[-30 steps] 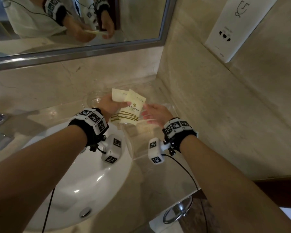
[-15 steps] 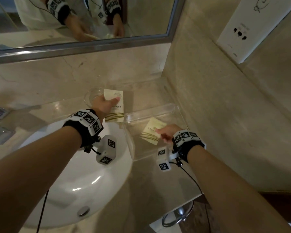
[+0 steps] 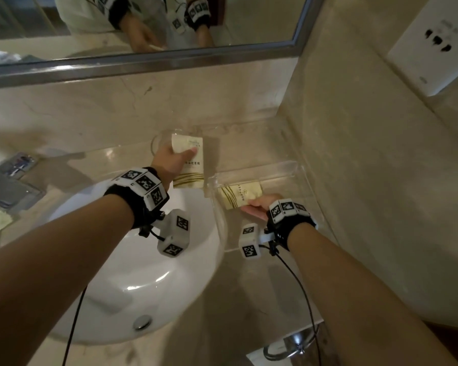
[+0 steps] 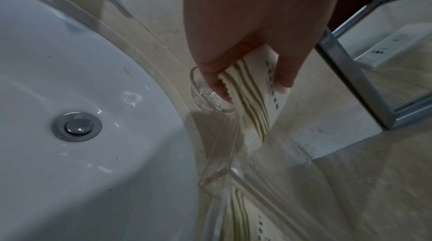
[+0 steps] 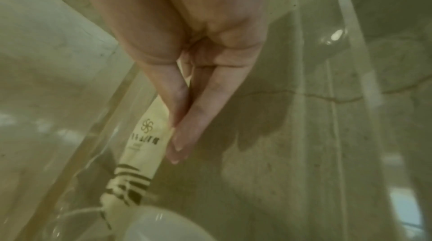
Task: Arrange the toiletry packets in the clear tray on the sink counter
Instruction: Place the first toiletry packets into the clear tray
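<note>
Over the counter behind the basin, my left hand [image 3: 185, 157] grips a cream toiletry packet [image 3: 189, 167] with gold stripes, thumb on top. The left wrist view shows that hand [image 4: 245, 78] round the packet [image 4: 257, 108], just above a small glass dish [image 4: 210, 97]. To the right the clear tray [image 3: 296, 171] stands on the counter by the side wall. Inside it my right hand [image 3: 250, 205] pinches the near end of a second striped packet [image 3: 239, 196], which lies low across the tray's far half. In the right wrist view thumb and fingers [image 5: 198, 115] meet on that packet [image 5: 145, 143].
The white basin [image 3: 143, 273] with its drain [image 3: 142, 322] lies left of the tray. The glass dish [image 3: 161, 141] sits behind the basin. A mirror spans the back wall and a socket plate [image 3: 434, 40] is on the right wall. A towel ring [image 3: 288, 347] hangs below the counter edge.
My right hand took one packet from the left hand's pair and carried it down into the tray, where it now lies lower and turned sideways. The left hand kept its packet by the dish.
</note>
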A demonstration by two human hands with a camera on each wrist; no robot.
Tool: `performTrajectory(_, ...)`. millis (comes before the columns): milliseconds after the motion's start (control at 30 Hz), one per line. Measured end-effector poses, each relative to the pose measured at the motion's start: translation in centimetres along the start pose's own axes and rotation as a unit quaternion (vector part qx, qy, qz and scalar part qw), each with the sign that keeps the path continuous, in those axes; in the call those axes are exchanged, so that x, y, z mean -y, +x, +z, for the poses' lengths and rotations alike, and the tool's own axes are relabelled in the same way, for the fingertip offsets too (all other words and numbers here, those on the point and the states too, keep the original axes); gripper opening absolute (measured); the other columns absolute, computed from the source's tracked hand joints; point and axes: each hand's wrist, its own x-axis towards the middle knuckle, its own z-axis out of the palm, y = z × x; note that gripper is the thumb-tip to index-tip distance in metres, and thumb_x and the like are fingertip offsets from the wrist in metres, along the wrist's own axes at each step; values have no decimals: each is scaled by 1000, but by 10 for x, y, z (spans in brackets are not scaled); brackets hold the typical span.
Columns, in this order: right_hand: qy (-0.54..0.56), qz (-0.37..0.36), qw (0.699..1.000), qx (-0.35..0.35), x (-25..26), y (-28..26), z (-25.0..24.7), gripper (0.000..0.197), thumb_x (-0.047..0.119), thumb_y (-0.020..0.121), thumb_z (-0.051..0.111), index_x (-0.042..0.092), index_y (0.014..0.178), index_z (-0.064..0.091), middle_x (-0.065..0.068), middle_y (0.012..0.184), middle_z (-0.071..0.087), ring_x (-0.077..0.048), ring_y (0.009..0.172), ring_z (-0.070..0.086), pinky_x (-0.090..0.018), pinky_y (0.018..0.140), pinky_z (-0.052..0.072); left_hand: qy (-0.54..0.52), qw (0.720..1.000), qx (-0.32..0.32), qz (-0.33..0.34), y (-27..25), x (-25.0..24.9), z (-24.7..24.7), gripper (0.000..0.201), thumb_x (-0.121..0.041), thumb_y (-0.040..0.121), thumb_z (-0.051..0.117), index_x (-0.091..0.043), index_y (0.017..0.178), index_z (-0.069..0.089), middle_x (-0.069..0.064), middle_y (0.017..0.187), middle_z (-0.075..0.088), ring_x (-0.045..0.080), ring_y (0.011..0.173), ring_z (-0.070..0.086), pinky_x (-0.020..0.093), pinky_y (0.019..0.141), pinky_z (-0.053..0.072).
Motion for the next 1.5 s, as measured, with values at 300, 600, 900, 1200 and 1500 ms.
performTrajectory(300,-79,-9,996,34,-4,-9,18,9,-3,92,52,-10,89,57,-17,73,59,-19,58,61,-23,40,53,-5,1000,-17,-15,3,0,-2,35,-16,90,59,-1,121,58,12,107,62,23,92,59,35,84,49)
performTrajectory(600,-248,-93,963,-55,-4,-5,14,41,24,84,69,-6,109,58,-21,72,68,-33,68,70,-43,69,60,15,1000,1,0,-3,-10,-2,31,-19,89,59,-3,116,61,17,117,65,26,95,62,41,93,51)
performTrajectory(900,-286,-195,934,-84,38,-31,-8,13,15,92,52,6,93,60,-8,79,58,-16,58,57,-18,45,51,114,988,97,36,-19,-31,15,35,-18,86,64,-1,117,61,16,116,66,28,98,63,43,92,52)
performTrajectory(1200,-248,-386,887,43,53,-64,-1,25,18,89,62,4,109,62,5,76,60,-8,63,54,-18,57,46,230,951,195,68,-22,-34,33,24,-15,77,73,-13,100,66,9,97,67,20,84,62,29,74,51)
performTrajectory(1500,-268,-330,904,32,51,-53,-15,9,7,90,58,8,83,63,-1,63,51,-7,52,46,-16,47,37,286,924,251,31,-14,-30,31,17,-13,74,76,-13,90,69,2,83,66,16,74,62,19,69,55)
